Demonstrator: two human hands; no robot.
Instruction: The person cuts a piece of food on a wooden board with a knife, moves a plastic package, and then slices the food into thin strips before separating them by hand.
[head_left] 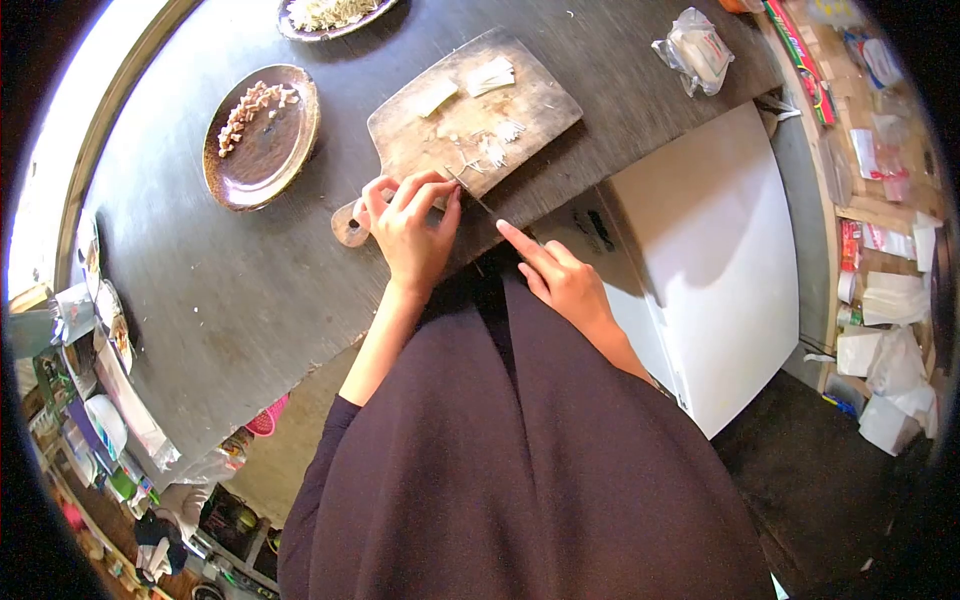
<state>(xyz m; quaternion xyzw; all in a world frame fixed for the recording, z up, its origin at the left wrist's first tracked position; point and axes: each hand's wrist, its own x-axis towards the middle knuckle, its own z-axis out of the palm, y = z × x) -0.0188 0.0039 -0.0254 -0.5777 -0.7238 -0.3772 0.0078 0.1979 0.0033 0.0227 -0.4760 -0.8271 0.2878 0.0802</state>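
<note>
My right hand [565, 283] grips a knife, index finger stretched along it; the handle is hidden in the palm. The thin blade [478, 198] points up and left to the near edge of a worn wooden cutting board [545, 100]. At that edge, beside the board's handle [350, 224], my left hand [412, 225] is bent with fingertips and thumb drawn in close to the blade tip. Whatever lies under those fingertips is hidden. Farther up the board are two small stacks of pale slices [490, 77] and a loose heap of thin white strips [495, 147].
Left of the board stands a brown oval plate [270, 180] with small diced pinkish-brown pieces. A plate of pale shreds [332, 12] is at the far edge. A clear plastic-wrapped packet [695, 52] lies right. Below the dark table [230, 290] stands a white cabinet-like box [720, 260]; shelves hold packets.
</note>
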